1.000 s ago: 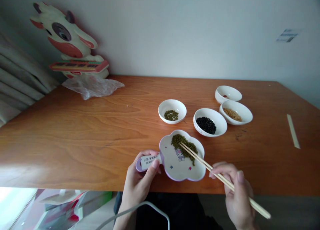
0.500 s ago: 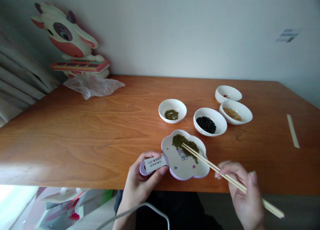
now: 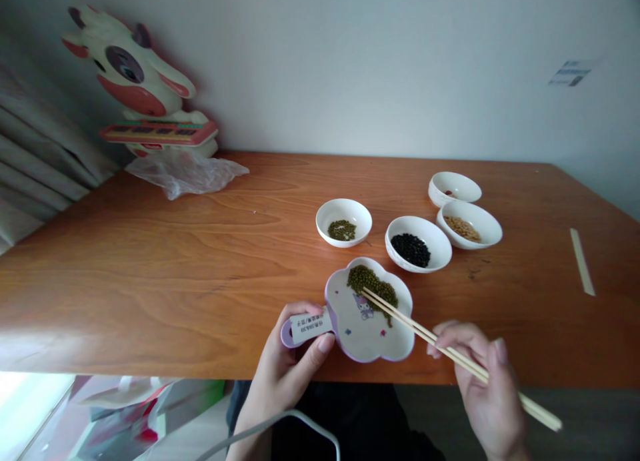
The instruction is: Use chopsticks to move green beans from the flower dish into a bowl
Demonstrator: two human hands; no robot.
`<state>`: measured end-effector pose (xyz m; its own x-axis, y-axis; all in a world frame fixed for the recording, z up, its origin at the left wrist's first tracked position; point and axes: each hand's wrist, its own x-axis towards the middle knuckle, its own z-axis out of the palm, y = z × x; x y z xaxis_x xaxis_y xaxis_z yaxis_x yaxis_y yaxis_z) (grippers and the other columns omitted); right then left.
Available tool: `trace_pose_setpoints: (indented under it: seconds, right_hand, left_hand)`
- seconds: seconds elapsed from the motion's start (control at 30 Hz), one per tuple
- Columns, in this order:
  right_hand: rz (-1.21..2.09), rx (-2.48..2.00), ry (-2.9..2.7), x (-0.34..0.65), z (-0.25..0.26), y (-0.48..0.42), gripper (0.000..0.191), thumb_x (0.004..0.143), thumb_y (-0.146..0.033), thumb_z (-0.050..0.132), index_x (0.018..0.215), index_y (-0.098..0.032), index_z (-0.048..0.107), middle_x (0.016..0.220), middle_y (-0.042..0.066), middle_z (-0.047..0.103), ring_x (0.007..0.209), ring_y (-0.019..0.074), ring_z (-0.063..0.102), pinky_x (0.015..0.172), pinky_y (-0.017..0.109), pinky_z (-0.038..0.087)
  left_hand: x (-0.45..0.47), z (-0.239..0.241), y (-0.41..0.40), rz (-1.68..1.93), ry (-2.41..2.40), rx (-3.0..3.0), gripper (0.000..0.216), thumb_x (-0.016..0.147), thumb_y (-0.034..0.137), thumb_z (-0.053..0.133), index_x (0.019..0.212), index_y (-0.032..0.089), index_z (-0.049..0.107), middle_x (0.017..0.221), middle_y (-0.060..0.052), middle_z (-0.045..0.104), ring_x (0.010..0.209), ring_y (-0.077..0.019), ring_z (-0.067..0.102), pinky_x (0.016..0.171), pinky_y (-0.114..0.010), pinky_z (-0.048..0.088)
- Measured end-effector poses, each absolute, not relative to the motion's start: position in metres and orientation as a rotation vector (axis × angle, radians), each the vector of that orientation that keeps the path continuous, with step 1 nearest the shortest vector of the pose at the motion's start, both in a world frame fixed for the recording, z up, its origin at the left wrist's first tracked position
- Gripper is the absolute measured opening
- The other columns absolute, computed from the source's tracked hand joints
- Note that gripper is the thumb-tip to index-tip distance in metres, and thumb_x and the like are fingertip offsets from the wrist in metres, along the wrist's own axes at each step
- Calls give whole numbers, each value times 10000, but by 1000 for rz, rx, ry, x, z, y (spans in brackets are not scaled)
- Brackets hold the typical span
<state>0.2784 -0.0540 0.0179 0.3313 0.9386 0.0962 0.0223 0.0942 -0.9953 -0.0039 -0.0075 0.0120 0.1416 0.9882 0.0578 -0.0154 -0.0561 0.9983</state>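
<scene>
Close to the front edge of the wooden table (image 3: 165, 267), a lilac-rimmed, flower-shaped dish (image 3: 363, 344) sits with its stubby handle (image 3: 286, 334) pointing left and slightly toward the person, so its long axis runs nearly sideways, the bowl end at the right and a little farther away. The left hand (image 3: 285, 367) is curled around that handle, thumb on the near side, fingers on the far side, gripping by a white label (image 3: 311, 326). Green beans (image 3: 373, 286) lie heaped along the dish's far side. The right hand (image 3: 483, 381) is partly closed around a pair of wooden chopsticks (image 3: 420, 329), which slant from their thick ends at lower right to their tips at upper left, over the dish. The tips lie close together at the near edge of the heap; whether they pinch a bean is too small to tell. Beyond the dish stand a bowl of green beans (image 3: 345, 209), a bowl of black beans (image 3: 440, 246) and, farther right, a bowl of tan beans (image 3: 486, 231).
</scene>
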Motion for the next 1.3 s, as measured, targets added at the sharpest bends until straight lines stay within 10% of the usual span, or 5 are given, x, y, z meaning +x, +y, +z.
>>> trace_pose_setpoints:
  seconds: [0.27,0.63,0.93,1.3]
  right_hand:
    - [937,-1301,-1017,280,13,-56,628,1078,-617,312,859,-259,779,867,46,656,824,197,610,801,291,516]
    - [909,-1306,-1010,278,14,-54,601,1078,-604,339,850,-263,778,844,45,655,813,197,613,795,293,523]
    - [1143,-1220,-795,268,24,-49,617,1075,-620,294,873,-264,756,1510,50,627,1501,338,464,1256,531,335]
    - [1289,-1185,-708,271,39,-54,640,1058,-628,306,830,-249,769,1476,105,683,1571,364,410,1234,591,397]
  left_hand:
    - [-1,13,0,1164,1145,1323,212,1035,321,678,1221,251,606,1086,-29,678,968,-152,686,879,-224,557]
    - [4,16,0,1192,968,1307,162,1058,269,631,1216,242,603,1625,-134,501,1527,-301,467,1208,-434,435]
    - [4,16,0,1176,950,1276,186,1057,270,633,1233,229,588,1652,-164,467,1537,-324,454,1188,-463,470]
    - [4,3,-1,1233,951,1385,704,679,176,996,1204,268,537,1697,-181,367,1587,-436,329,1231,-630,386]
